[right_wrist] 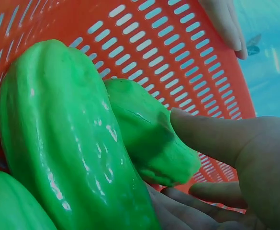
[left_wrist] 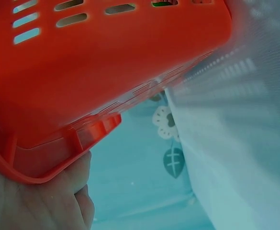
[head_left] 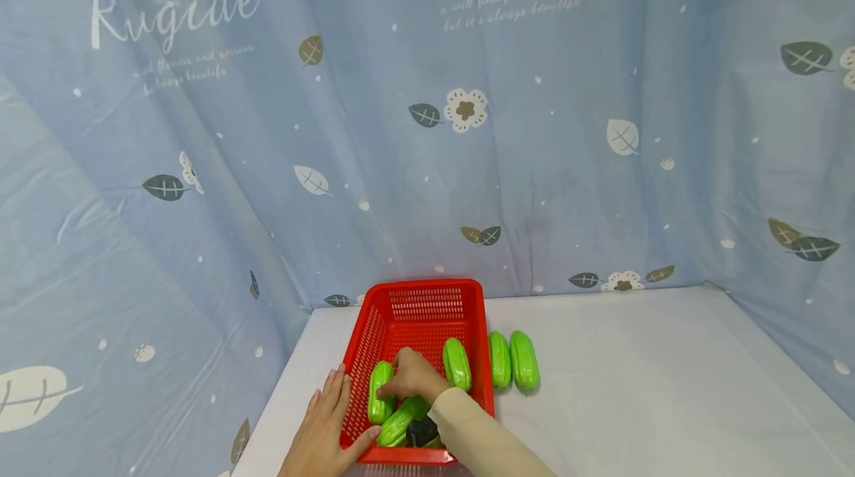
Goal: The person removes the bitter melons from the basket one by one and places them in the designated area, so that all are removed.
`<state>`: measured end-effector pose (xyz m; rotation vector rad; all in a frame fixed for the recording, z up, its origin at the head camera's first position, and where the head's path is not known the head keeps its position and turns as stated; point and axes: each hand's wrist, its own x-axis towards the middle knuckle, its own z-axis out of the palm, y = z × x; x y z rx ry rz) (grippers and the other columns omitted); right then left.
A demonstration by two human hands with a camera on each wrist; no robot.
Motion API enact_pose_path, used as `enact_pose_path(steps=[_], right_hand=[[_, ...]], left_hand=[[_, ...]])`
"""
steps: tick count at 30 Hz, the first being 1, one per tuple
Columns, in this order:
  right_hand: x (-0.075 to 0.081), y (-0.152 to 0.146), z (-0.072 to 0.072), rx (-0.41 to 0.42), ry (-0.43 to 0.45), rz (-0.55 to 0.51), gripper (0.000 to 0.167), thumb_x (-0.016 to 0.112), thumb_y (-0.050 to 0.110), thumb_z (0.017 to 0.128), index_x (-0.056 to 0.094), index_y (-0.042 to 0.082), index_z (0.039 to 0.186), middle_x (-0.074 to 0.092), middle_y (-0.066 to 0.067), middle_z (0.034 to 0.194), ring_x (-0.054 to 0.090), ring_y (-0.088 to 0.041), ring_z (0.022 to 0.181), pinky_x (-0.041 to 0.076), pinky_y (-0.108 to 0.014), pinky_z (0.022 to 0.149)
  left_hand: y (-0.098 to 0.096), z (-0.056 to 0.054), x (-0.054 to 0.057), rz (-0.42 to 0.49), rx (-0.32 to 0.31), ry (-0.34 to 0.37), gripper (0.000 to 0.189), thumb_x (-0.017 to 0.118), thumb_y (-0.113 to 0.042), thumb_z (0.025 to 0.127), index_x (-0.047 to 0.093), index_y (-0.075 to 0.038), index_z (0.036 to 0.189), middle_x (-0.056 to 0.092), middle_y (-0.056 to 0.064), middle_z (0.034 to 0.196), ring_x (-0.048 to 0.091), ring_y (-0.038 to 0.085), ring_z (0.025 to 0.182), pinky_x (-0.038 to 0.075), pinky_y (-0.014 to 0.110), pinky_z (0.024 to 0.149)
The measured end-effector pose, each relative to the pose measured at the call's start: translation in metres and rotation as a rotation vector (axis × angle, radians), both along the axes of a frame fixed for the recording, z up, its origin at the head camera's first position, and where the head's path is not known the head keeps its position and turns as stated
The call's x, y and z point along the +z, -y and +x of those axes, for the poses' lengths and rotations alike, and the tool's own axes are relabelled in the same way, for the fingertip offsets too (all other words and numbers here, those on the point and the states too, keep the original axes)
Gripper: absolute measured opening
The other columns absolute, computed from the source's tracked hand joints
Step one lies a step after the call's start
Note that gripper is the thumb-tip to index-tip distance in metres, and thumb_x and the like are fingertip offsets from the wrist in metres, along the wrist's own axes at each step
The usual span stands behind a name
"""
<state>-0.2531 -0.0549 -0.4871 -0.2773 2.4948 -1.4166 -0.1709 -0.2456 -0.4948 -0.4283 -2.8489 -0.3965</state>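
Observation:
Inside the red plastic basket [head_left: 425, 285], my right hand [head_left: 414, 377] reaches down over a glossy green cucumber-like vegetable [head_left: 380, 403] by the left wall. In the right wrist view, my thumb [right_wrist: 211, 134] presses on this vegetable [right_wrist: 144, 129] while the other fingers pass round its far side. A larger green vegetable [right_wrist: 72, 139] lies right beside it. My left hand [head_left: 325, 421] rests along the basket's left rim with fingers straight, its thumb over the front corner. The left wrist view shows that hand [left_wrist: 49, 203] against the red rim [left_wrist: 39, 177] from below.
Another green vegetable [head_left: 457, 364] leans near the basket's right wall, and one [head_left: 404, 421] lies at the front, partly hidden by a black device [head_left: 422, 432] at my right wrist. Two more, a near one [head_left: 499, 360] and an outer one [head_left: 525, 360], lie outside on the white table [head_left: 634, 380]. A patterned blue curtain [head_left: 554, 188] hangs behind.

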Motion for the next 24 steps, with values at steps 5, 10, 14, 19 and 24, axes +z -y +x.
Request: enact_pose_path(steps=[5,10,14,19,24], right_hand=[[-0.0013,0.0017,0.0,-0.005,0.007,0.003,0.023,0.091,0.017,0.078,0.073,0.005,0.085,0.068,-0.004,0.067,0.072,-0.024,0.06,0.057,-0.028,0.054],[-0.0005,0.0014,0.0,-0.02,-0.004,0.004,0.024,0.091,0.018,0.078,0.072,0.004,0.084,0.069,-0.006,0.067,0.071,-0.024,0.058,0.057,-0.03,0.053],[0.0003,0.0021,0.0007,-0.026,-0.01,0.008,0.025,0.092,0.018,0.078,0.072,0.004,0.085,0.067,-0.003,0.067,0.071,-0.023,0.059,0.058,-0.03,0.054],[0.0009,0.0039,0.0016,-0.019,-0.021,0.021,0.025,0.091,0.018,0.078,0.07,0.006,0.082,0.066,-0.002,0.066,0.071,-0.024,0.059,0.059,-0.031,0.055],[0.0013,0.0044,0.003,-0.029,-0.035,0.042,0.027,0.091,0.017,0.078,0.067,0.005,0.082,0.064,-0.003,0.067,0.07,-0.024,0.059,0.059,-0.031,0.055]], left_hand=[[-0.0004,0.0007,0.0018,-0.002,0.002,0.003,0.096,0.067,-0.064,0.089,0.045,0.005,0.153,0.038,0.02,0.165,0.035,0.041,0.152,0.036,0.065,0.117],[-0.0011,0.0011,0.0037,-0.01,-0.008,-0.008,0.095,0.067,-0.063,0.09,0.046,0.005,0.153,0.039,0.021,0.164,0.037,0.042,0.151,0.037,0.066,0.116],[-0.0006,0.001,0.0034,0.002,-0.002,-0.011,0.095,0.068,-0.063,0.089,0.046,0.004,0.153,0.039,0.02,0.165,0.037,0.041,0.151,0.037,0.066,0.115],[-0.0007,0.0007,0.0024,-0.009,-0.008,-0.037,0.095,0.068,-0.063,0.088,0.047,0.004,0.152,0.041,0.02,0.163,0.039,0.041,0.15,0.039,0.065,0.114],[-0.0016,0.0001,0.0016,0.002,-0.004,-0.01,0.096,0.067,-0.064,0.089,0.046,0.004,0.153,0.039,0.02,0.165,0.037,0.041,0.151,0.037,0.065,0.116]])
